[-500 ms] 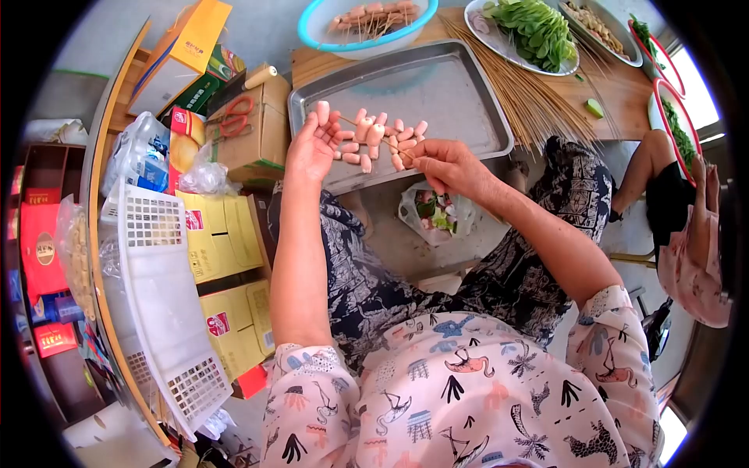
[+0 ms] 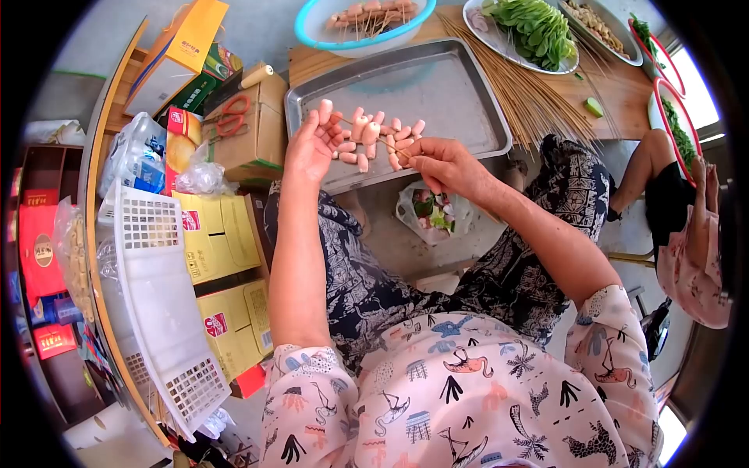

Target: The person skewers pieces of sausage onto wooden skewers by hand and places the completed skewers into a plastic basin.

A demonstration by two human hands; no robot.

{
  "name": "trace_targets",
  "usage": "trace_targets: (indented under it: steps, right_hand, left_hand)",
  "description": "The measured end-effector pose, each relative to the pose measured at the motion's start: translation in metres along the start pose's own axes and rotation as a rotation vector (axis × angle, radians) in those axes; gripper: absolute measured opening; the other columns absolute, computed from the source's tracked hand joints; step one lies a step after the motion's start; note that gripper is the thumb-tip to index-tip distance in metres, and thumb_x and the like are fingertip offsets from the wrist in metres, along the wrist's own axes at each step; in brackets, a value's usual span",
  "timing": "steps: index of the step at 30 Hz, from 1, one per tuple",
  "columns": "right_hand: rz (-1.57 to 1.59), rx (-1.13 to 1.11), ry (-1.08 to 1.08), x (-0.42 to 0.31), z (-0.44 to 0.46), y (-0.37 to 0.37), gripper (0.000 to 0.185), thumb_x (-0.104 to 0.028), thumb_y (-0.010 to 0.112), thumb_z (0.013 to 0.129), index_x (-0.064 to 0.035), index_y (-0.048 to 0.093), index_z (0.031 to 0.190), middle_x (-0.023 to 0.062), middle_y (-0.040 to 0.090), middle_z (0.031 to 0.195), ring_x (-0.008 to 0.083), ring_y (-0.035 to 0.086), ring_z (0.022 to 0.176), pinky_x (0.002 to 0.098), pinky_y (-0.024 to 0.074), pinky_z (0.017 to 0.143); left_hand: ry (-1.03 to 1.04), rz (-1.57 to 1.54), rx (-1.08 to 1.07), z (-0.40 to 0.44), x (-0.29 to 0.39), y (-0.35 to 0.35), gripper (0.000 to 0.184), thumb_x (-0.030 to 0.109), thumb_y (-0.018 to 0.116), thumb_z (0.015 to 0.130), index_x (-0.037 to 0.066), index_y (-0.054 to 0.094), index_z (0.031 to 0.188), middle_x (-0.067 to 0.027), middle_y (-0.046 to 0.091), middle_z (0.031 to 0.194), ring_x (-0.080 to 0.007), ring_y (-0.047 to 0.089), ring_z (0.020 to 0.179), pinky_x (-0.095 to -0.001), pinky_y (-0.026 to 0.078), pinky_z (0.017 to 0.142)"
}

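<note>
My left hand (image 2: 310, 154) is closed around a small pink sausage (image 2: 325, 111), holding it between thumb and fingers at the far end of a thin bamboo skewer (image 2: 396, 147). The skewer's other end is pinched in my right hand (image 2: 446, 165). Two sausages (image 2: 370, 132) appear to sit along the skewer's middle, though they overlap those behind. Several more short sausages (image 2: 395, 160) lie loose in the metal tray (image 2: 437, 101) beneath my hands. Whether the skewer's tip has entered the held sausage is hard to make out.
Behind the tray stands a blue-rimmed basin (image 2: 365, 48) of skewered sausages. Bare skewers (image 2: 538, 97) fan out to the right, near a plate of greens (image 2: 530, 35). A plastic bag (image 2: 433, 214) hangs below the tray. Boxes (image 2: 250, 125) line the left; another person (image 2: 694, 234) sits right.
The sausage in my left hand has come slightly nearer the skewer. My right hand keeps its pinch, and the view has shifted a little.
</note>
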State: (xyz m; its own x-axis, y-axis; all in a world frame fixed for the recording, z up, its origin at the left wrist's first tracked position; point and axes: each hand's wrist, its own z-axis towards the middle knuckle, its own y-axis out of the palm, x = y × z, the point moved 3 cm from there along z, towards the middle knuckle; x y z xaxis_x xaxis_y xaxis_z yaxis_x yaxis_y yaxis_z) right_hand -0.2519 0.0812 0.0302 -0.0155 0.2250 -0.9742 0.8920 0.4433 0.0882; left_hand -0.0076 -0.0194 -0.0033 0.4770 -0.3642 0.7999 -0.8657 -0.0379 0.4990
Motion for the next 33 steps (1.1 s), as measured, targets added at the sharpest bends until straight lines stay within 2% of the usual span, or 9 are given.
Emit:
trace_targets:
  steps: [6, 8, 18, 29, 33]
  right_hand:
    - [-0.012, 0.009, 0.010, 0.001, 0.000, -0.002, 0.017, -0.017, 0.050, 0.094, -0.0037, 0.060, 0.097, -0.0024, 0.045, 0.051, 0.0034, 0.038, 0.042, 0.0210, 0.0298, 0.041]
    - [-0.009, 0.003, -0.001, 0.001, 0.002, -0.003, 0.016, -0.017, 0.050, 0.094, -0.0038, 0.060, 0.097, -0.0026, 0.045, 0.051, 0.0032, 0.038, 0.042, 0.0211, 0.0299, 0.041]
    - [-0.034, 0.007, 0.014, -0.002, 0.001, -0.005, 0.016, -0.017, 0.049, 0.094, -0.0040, 0.059, 0.096, -0.0033, 0.044, 0.052, 0.0030, 0.039, 0.044, 0.0211, 0.0315, 0.041]
    - [-0.043, 0.012, 0.018, -0.006, -0.001, -0.003, 0.017, -0.017, 0.049, 0.094, -0.0043, 0.059, 0.095, -0.0032, 0.044, 0.053, 0.0032, 0.039, 0.045, 0.0209, 0.0316, 0.041]
    - [-0.053, 0.017, 0.018, -0.005, 0.000, -0.003, 0.017, -0.017, 0.049, 0.095, -0.0045, 0.059, 0.095, -0.0031, 0.044, 0.053, 0.0032, 0.039, 0.045, 0.0210, 0.0316, 0.041]
  left_hand:
    - [0.009, 0.022, -0.009, 0.000, 0.000, 0.002, 0.033, 0.030, 0.057, 0.093, 0.002, 0.058, 0.110, -0.0102, 0.063, 0.098, -0.0171, 0.059, 0.079, -0.0309, 0.050, 0.073]
    - [0.038, 0.068, -0.019, 0.000, 0.002, 0.005, 0.037, 0.033, 0.057, 0.092, 0.002, 0.057, 0.113, -0.0064, 0.063, 0.100, -0.0138, 0.058, 0.081, -0.0267, 0.048, 0.074]
    - [0.108, 0.155, -0.028, -0.004, 0.007, 0.015, 0.040, 0.030, 0.062, 0.089, 0.001, 0.058, 0.116, -0.0074, 0.063, 0.099, -0.0137, 0.057, 0.081, -0.0267, 0.048, 0.074]
    - [0.048, 0.167, -0.040, -0.001, 0.005, 0.011, 0.039, 0.027, 0.066, 0.086, 0.000, 0.059, 0.113, -0.0106, 0.065, 0.097, -0.0198, 0.062, 0.090, -0.0324, 0.050, 0.082]
    - [0.035, 0.174, -0.052, -0.005, 0.005, 0.018, 0.038, 0.027, 0.067, 0.086, 0.000, 0.060, 0.112, -0.0109, 0.065, 0.098, -0.0195, 0.062, 0.090, -0.0323, 0.050, 0.082]
